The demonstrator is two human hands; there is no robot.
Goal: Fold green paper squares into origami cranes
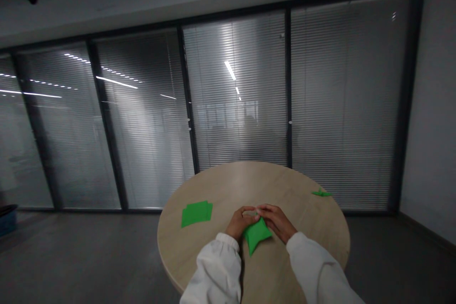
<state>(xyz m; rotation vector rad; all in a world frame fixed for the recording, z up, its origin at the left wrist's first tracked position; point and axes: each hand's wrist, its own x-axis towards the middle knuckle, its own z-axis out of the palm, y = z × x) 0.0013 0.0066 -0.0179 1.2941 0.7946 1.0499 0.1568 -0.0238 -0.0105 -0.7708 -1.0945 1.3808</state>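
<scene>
Table: one, round, pale wood top. Sheet of green paper: one, creased, corners pointed, near edge of the table side, pinched at its far end by the fingers of the left hand and the right hand, fingertips close together. Sleeves: two, white, the left one gathered at the wrist. Green sheets: small overlapping pile, flat, left part of the table. Folded green piece: one, small, by the right rim. Behind: glass partition with blinds, dark frames. Blue bin: one, far left, on grey floor.
</scene>
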